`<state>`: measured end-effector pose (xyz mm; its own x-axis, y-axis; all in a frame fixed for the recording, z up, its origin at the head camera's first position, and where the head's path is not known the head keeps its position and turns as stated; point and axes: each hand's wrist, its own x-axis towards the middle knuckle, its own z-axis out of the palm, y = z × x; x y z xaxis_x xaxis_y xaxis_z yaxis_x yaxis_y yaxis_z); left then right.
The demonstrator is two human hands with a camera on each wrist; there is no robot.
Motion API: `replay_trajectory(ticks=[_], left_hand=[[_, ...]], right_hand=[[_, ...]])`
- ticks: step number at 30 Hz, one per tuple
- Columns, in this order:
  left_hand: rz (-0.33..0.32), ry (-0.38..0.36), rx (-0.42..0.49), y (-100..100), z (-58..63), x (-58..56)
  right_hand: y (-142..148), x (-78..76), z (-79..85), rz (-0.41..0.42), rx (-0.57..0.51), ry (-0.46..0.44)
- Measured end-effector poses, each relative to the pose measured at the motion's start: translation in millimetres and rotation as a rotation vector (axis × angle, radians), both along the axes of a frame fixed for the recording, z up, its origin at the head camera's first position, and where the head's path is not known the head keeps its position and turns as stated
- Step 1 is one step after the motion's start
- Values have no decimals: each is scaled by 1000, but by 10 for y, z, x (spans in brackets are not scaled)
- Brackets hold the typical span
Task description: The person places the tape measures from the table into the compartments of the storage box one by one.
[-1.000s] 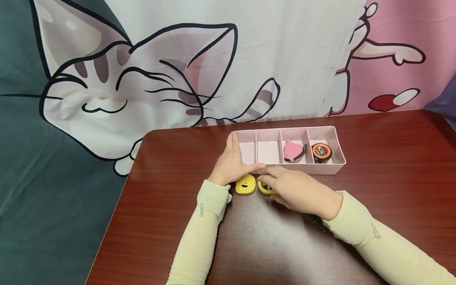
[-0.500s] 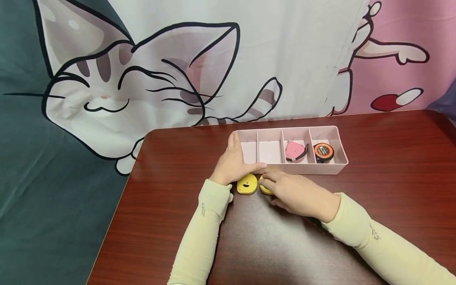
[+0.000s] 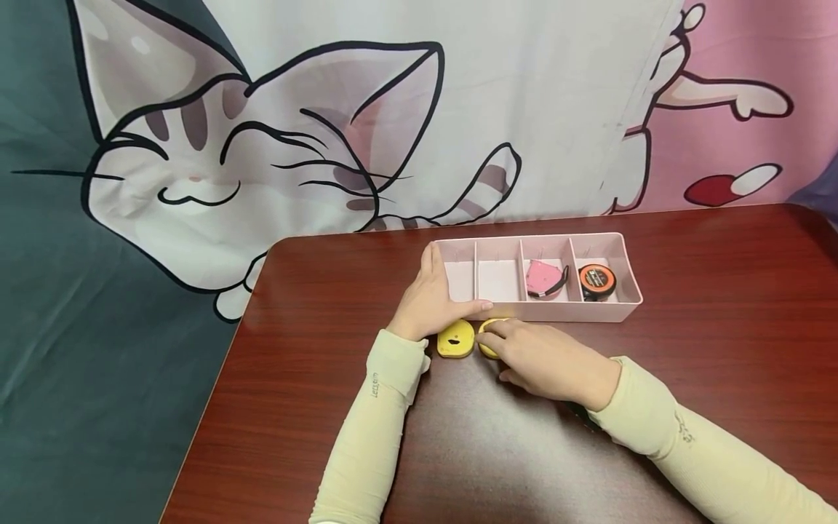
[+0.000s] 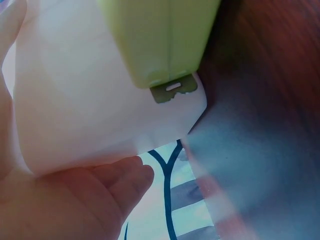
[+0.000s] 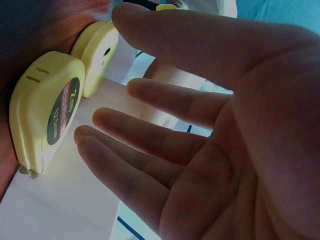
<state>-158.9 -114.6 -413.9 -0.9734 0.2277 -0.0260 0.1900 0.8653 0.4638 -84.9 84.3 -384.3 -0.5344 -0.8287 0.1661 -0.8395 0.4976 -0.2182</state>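
Note:
My left hand (image 3: 422, 302) lies against the left end of a pale pink compartment box (image 3: 556, 313), its thumb stretched along the front wall and its fingers along the end. Two yellow tape measures lie on the table before the box. The left tape measure (image 3: 455, 339) is plainly seen; the right tape measure (image 3: 487, 346) is partly under my right hand (image 3: 550, 360). In the right wrist view, the fingers (image 5: 150, 132) are spread and apart from the labelled tape measure (image 5: 47, 107). A metal hook (image 4: 173, 89) shows on a yellow tape measure (image 4: 165, 42) in the left wrist view.
Inside the box, a pink tape measure (image 3: 545, 278) with a black strap occupies the third compartment from the left. An orange and black tape measure (image 3: 597, 282) is in the rightmost one. A cat-print curtain (image 3: 327, 131) hangs behind the brown table (image 3: 301, 349).
My right hand has drawn slightly back from the box front, and its fingers now hide the right tape measure's label. The left hand stays on the box. The head view has shifted slightly.

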Motion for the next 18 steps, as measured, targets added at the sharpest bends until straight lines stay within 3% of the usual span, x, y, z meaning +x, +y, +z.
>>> replay_trajectory(ticks=[18], left_hand=[[0, -9, 7, -1, 28, 6]], right_hand=[[14, -15, -24, -42, 24, -32]])
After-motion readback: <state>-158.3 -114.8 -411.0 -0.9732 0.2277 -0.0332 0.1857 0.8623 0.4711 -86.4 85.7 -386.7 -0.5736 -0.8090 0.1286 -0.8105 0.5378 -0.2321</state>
